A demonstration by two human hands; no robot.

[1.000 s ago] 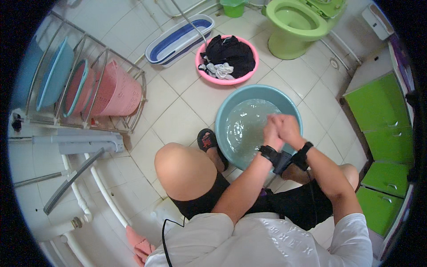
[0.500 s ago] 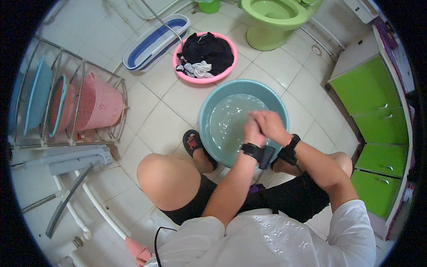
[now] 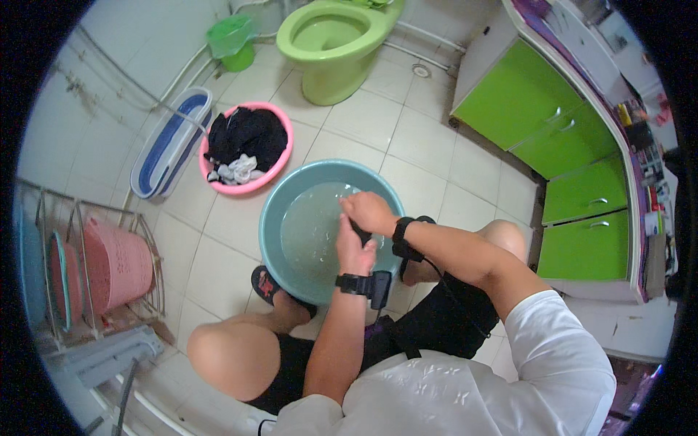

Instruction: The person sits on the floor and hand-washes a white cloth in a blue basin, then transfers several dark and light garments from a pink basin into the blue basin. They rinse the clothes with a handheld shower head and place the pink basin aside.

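While the person's feet stand either side of the blue-green basin [image 3: 270, 236], both hands meet over it, just R of its middle, above cloudy water [image 3: 309, 225]. L hand [image 3: 354, 251] comes up from the near side, black wristband [image 3: 354, 284] on; R hand [image 3: 368, 212] reaches in from the R, fingers curled. Both are clasped on a small dark item [image 3: 360, 232], prob. cloth, squeezed btwn them within the basin's rim as seen from above; mostly covered by the hands, so can't tell its shape or whether it touches the water. Upper L of basin: pink tub [image 3: 251, 190] w/ black clothes [image 3: 251, 138], whitish cloth [image 3: 240, 171] at near edge. Just L of that, blue-and-white tub [image 3: 156, 156], long, low. Farther back, green toilet [image 3: 334, 80], green bin [image 3: 236, 57] to its L. R side: green cabinet [image 3: 520, 94]. Far L: pink basket [image 3: 120, 269] on rack.
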